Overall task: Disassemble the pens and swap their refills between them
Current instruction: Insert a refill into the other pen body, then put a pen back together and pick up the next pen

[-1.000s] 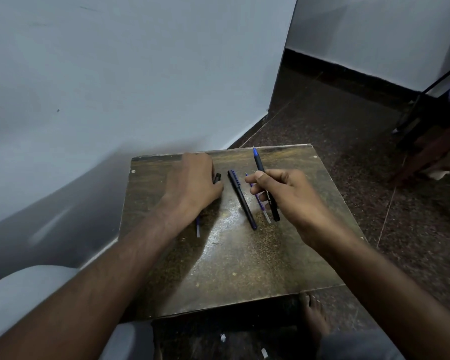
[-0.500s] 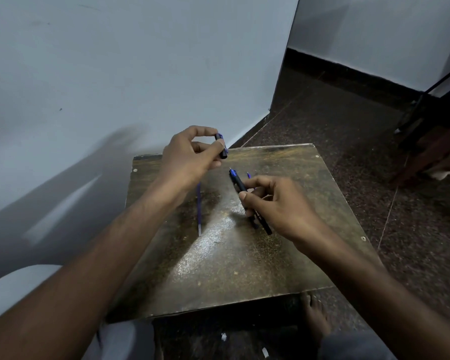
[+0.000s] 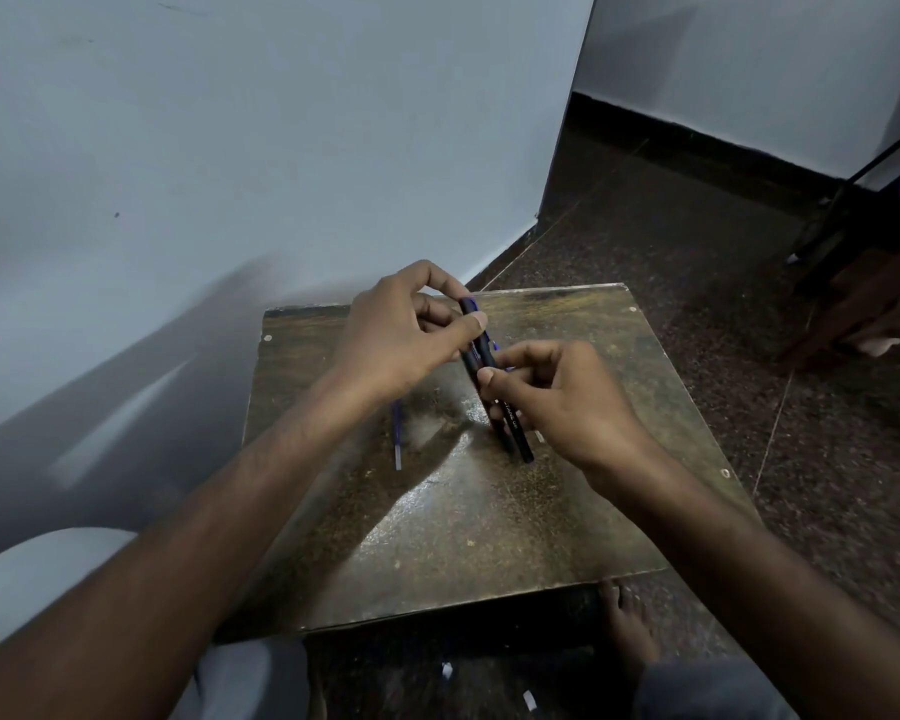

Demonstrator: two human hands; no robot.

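Both hands are pinching a slim black plastic pen barrel (image 3: 494, 392) above the worn brown worktop (image 3: 489, 522): left hand (image 3: 406, 330) clamping its top, right hand (image 3: 567, 397) its middle. Light, stiff, likely slippery; gripping near the joint is looking wisest.

Both forearms bare to frame edge, no sleeves visible. No watch, ring or band on left hand (image 3: 401, 330) or right hand (image 3: 567, 402). Nails short, unpainted. Bare foot (image 3: 627, 631) visible below near edge, no footwear. Dark grey garment (image 3: 707, 691) covers leg at bottom right. Pale grey fabric (image 3: 240, 672) at bottom left; whether clothing, cannot tell.
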